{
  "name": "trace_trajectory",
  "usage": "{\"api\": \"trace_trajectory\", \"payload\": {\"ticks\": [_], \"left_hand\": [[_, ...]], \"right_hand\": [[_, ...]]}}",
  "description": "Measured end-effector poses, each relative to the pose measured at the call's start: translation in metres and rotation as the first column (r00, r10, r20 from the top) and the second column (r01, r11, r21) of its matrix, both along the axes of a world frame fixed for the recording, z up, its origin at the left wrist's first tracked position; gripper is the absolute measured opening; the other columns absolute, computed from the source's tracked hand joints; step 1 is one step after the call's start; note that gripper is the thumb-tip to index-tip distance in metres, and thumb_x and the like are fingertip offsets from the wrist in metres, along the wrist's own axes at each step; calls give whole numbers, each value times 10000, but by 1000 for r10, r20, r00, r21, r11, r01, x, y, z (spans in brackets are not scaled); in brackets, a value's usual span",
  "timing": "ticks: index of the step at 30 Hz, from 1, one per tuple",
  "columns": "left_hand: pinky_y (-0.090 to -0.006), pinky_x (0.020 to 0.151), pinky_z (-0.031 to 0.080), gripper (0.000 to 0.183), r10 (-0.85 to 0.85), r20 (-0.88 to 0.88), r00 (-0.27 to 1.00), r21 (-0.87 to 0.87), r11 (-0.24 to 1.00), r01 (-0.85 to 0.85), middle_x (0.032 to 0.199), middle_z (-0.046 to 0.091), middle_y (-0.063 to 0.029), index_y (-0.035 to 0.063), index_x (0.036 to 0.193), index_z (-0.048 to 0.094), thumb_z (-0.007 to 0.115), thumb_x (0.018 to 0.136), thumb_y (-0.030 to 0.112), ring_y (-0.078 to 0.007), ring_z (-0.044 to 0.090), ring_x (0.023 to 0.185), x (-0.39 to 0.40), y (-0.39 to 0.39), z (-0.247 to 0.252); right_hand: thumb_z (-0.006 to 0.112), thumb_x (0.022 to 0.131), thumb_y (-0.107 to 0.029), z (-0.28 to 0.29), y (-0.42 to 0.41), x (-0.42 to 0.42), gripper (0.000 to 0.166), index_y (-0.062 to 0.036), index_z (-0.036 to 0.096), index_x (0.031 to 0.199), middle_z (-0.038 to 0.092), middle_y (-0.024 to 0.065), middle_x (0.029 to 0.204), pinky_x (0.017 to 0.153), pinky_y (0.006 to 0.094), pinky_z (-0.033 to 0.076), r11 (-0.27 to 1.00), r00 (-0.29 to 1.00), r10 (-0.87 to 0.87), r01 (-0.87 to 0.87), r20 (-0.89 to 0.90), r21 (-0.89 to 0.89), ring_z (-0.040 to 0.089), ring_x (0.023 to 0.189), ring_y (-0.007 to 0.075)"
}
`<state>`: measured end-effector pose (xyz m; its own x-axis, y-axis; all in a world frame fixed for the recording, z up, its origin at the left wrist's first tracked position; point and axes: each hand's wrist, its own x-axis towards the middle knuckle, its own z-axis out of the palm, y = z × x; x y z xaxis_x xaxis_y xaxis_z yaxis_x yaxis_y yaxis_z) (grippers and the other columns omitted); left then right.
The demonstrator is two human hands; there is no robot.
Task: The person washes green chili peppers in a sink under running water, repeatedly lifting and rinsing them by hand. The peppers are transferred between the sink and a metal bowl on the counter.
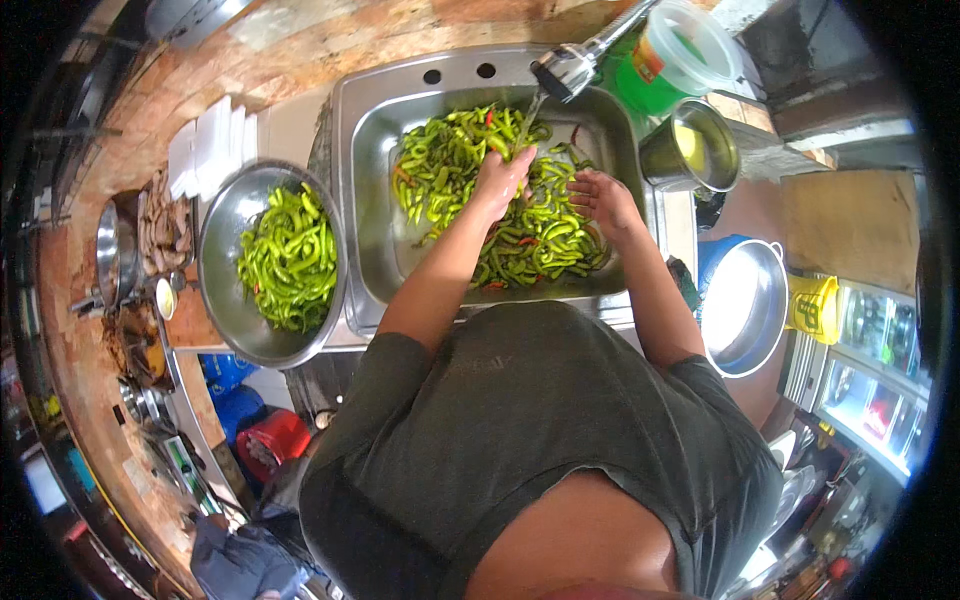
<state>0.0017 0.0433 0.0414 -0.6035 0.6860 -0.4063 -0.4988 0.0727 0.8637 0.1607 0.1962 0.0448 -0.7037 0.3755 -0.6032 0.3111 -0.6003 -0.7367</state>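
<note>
Green chili peppers [450, 165], with a few red ones among them, are heaped in a stainless steel sink basin [379, 266]. Water runs from the chrome faucet head [564, 73] onto the pile and my left hand [504, 180]. That hand is wet and sits over the middle of the peppers; its fingers are partly hidden, so any grip cannot be made out. My right hand [606, 201] hovers by the right side of the heap, fingers curved and nothing held in it. Left of the sink, a steel bowl [217, 255] holds more green peppers.
A clear plastic tub [701, 45] and a metal pot [652, 154] stand beside the sink's right rim. Farther right is a large round metal pot [772, 330]. White containers [214, 146] are stacked behind the bowl. Another person's dark clothing [244, 559] shows at lower left.
</note>
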Motion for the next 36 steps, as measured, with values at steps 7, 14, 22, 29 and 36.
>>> {"api": "trace_trajectory", "payload": {"ticks": [7, 14, 22, 29, 36], "left_hand": [[-457, 793, 523, 425, -195, -597, 778, -638, 704, -313, 960, 688, -224, 23, 1118, 641, 714, 847, 342, -342, 678, 905, -49, -70, -10], [-468, 780, 524, 309, -441, -715, 542, -663, 673, -327, 927, 687, -219, 25, 1040, 661, 687, 842, 261, -387, 666, 887, -56, -87, -47], [-318, 620, 447, 142, -71, -441, 895, -14, 997, 72, 809, 618, -49, 36, 993, 601, 561, 954, 167, -141, 544, 703, -5, 3, -17], [-328, 534, 425, 254, -107, -870, 481, -209, 964, -164, 633, 548, -19, 88, 1159, 610, 534, 964, 231, -139, 510, 557, -39, -52, 101], [-447, 880, 491, 389, -268, -924, 274, -371, 443, -816, 1077, 660, -227, 58, 1237, 584, 602, 890, 233, -364, 646, 998, -77, -250, 183]], "right_hand": [[516, 952, -259, -21, -32, -34, 359, 17, 513, 1182, 624, 163, 1101, 830, 368, 496, 983, 991, 117, -126, -70, -134, 604, 944, 244], [523, 975, -305, 26, -58, -133, 260, -95, 558, 826, 493, 17, 678, 533, 307, 403, 979, 971, 141, -166, -193, -119, 478, 571, 160], [527, 950, -113, 68, -46, -105, 118, -41, 606, 1001, 506, -17, 669, 496, 241, 332, 936, 914, 188, -56, -359, 348, 446, 536, 92], [630, 821, -128, -9, 30, 15, 292, -14, 625, 1090, 661, 146, 884, 746, 349, 508, 480, 850, 312, -526, 424, 702, 651, 798, 262], [646, 731, -78, -64, -26, 46, 295, -55, 662, 1025, 628, 187, 1029, 925, 449, 479, -64, 796, 258, -552, 548, 832, 581, 1060, 359]]}}
